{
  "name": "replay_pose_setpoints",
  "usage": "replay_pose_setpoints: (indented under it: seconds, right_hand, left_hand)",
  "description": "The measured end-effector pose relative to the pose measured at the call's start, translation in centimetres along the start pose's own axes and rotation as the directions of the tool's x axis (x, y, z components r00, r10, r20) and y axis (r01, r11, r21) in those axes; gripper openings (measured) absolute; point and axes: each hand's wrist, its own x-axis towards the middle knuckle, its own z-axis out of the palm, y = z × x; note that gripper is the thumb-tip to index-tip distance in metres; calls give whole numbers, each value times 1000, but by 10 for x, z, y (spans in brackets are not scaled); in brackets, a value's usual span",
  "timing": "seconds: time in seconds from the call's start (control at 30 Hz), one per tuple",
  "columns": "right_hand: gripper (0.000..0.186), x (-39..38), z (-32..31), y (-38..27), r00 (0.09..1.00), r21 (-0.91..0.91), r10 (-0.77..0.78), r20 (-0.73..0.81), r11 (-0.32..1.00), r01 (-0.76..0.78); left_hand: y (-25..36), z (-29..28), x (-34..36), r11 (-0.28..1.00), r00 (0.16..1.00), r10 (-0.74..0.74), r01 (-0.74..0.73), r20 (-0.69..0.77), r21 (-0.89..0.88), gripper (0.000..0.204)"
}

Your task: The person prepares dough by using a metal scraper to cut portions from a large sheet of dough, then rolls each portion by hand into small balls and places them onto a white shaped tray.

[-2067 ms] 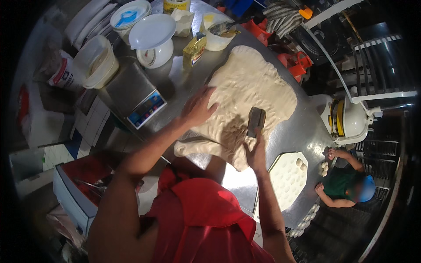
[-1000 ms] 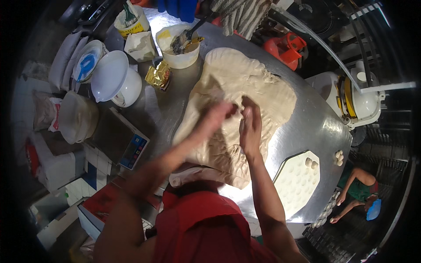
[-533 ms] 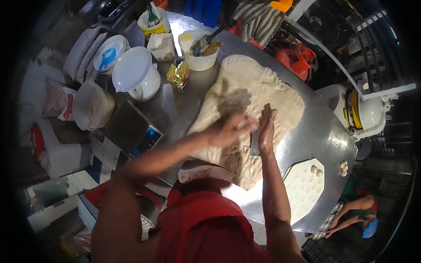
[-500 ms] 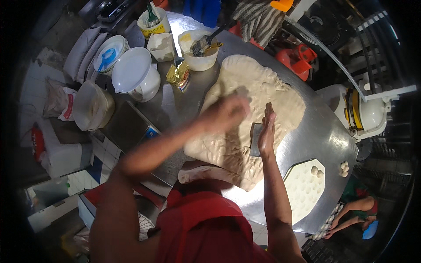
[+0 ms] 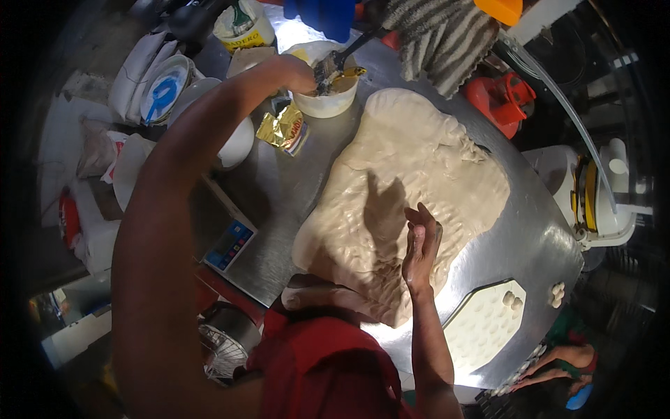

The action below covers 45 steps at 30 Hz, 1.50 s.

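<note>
My left hand (image 5: 299,74) reaches over the rim of a white plastic bowl (image 5: 324,106), beside a dark-bristled brush (image 5: 326,70) standing in it. Its fingertips are hidden in the bowl. A wide slab of pale dough (image 5: 440,150) covers the middle of the metal table, its near end folded and creased. Above the dough's near right part is my right hand (image 5: 421,248), fingers pointing away and slightly bent. A grey edge beside the fingers looks like a dough scraper (image 5: 438,231), mostly hidden. An opened gold-foil packet (image 5: 283,130) sits near the bowl.
A digital scale (image 5: 229,246) is at the table's left edge. White tubs (image 5: 237,146) and a yellow-labelled bucket (image 5: 244,35) stand far left. On the right are a dimpled cream plate (image 5: 481,335), dough balls (image 5: 557,295), a red gas cylinder (image 5: 499,103) and another person (image 5: 567,359).
My left hand has swung from above the dough to the bowl at far left. My right hand has tilted, and the grey scraper's flat face no longer shows. The view has shifted slightly.
</note>
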Motion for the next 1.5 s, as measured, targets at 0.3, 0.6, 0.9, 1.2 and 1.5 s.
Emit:
replay_pose_setpoints:
  seconds: [0.3, 0.6, 0.9, 1.2, 1.5]
  right_hand:
    - [43, -12, -10, -49, 999, 235, -17, -51, 972, 28]
    - [88, -56, 9, -79, 999, 215, 19, 27, 976, -24]
    - [78, -64, 16, -34, 888, 707, 457, -50, 644, -291]
    - [31, 128, -70, 18, 904, -65, -212, -372, 977, 202]
    - [78, 206, -13, 65, 915, -836, -354, 193, 428, 342]
  left_hand:
    - [105, 27, -96, 2, 721, -323, -647, -613, -762, 26]
    - [448, 40, -197, -433, 788, -333, -616, -518, -658, 82]
    - [476, 67, -154, -21, 641, -269, -750, -719, -661, 78]
    - [406, 13, -47, -32, 705, -314, -677, -636, -735, 29]
    - [294, 32, 88, 971, 589, -209, 31, -780, -237, 70]
